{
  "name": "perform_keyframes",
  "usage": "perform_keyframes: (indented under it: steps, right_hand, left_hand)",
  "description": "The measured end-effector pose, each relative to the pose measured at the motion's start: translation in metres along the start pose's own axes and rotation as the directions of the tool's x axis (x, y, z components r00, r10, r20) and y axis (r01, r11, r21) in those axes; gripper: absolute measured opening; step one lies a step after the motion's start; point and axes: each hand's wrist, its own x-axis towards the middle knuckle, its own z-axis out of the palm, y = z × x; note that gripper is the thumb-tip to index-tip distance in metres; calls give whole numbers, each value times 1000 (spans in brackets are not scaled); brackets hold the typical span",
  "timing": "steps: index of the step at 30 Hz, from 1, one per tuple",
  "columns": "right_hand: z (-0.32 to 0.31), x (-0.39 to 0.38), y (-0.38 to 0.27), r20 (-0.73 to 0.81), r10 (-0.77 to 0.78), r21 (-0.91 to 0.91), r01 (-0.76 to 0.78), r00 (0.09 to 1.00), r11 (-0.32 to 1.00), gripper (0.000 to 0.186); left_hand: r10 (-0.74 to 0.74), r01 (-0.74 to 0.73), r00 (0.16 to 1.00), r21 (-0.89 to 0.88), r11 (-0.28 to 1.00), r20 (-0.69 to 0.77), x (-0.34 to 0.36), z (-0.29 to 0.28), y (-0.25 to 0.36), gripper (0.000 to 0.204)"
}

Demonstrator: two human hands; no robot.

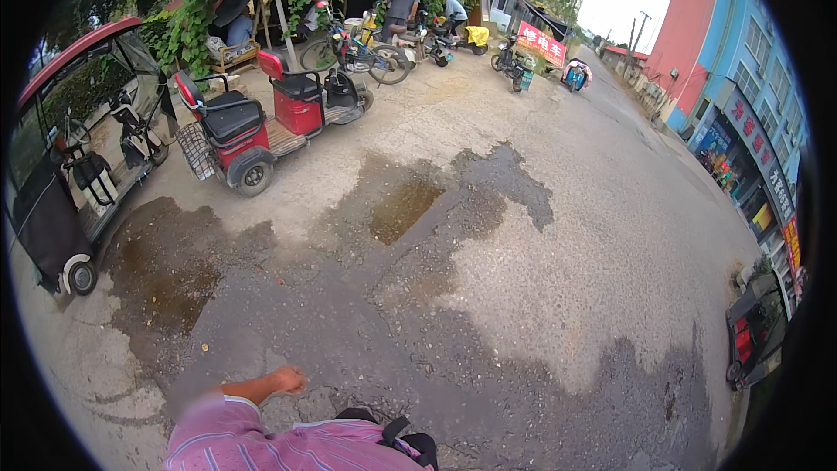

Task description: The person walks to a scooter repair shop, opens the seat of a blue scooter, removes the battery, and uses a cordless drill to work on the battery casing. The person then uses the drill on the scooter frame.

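Head view: left hand (286, 379) is hanging at lower left, fingers (298, 381) curling, opening and grip not discernible; right hand unseen, cannot tell. Wet pavement (349, 323) is lying below, lower centre. Red three-wheeler (240, 144) is standing upper left; bicycle (390, 64) is standing beyond.

Dark, damp pavement (357, 323) is spreading below the left hand (288, 379) — rough, gritty, its ragged wet edges breaking against paler, drier ground. A shallow brown puddle (170, 283) is lying flat ahead and to the left; another puddle (406, 209) is glistening farther ahead, slightly right.
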Motion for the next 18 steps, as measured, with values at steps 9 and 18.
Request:
perform_keyframes:
  steps: [9,18]
  right_hand:
    - [-21,102,-148,174,35,-57,-25,984,998,35]
    - [-297,363,-382,-31,-184,-212,174,982,962,37]
  left_hand:
    - [-98,98,995,0,995,14,123,48,197,23]
    - [79,-78,997,-187,979,-1,275,161,444,26]
